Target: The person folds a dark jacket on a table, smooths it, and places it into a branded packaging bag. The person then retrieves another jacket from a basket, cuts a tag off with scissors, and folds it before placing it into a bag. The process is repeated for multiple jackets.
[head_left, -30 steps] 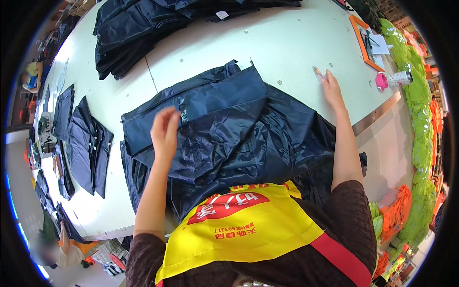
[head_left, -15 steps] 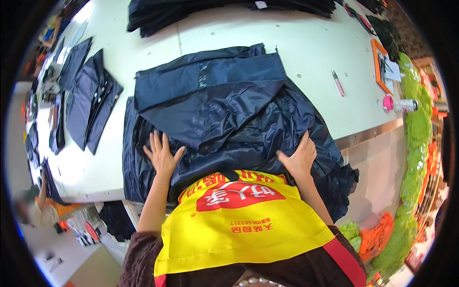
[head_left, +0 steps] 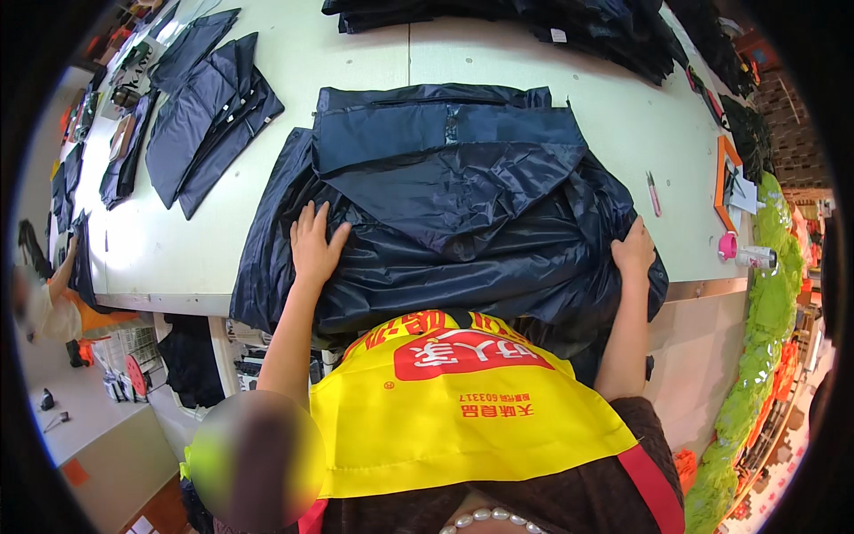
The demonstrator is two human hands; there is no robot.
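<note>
A glossy dark navy garment [head_left: 445, 262] lies in wrinkled layers on the pale table in front of me. Its upper part is a folded, smoother panel [head_left: 445, 182] that comes to a point toward me, with a small dark patch near its top. My left hand [head_left: 316, 246] rests on the left side of the cloth, fingers spread. At the garment's right edge my right hand [head_left: 633, 249] is closed, its fingers bent over the fabric. The garment's near edge is partly hidden by my yellow apron [head_left: 471, 436].
Dark folded pieces [head_left: 213, 116] lie on the table's left, and a dark cloth stack [head_left: 525, 11] at the far side. Rightward are small snips [head_left: 654, 194], an orange frame [head_left: 728, 182] and a pink-lidded bottle [head_left: 747, 252]. Another person [head_left: 44, 303] works at far left.
My right hand has moved outward to the garment's right edge and closed on it. The garment's right side lies less bunched. The whole view has shifted, with the table appearing farther right.
</note>
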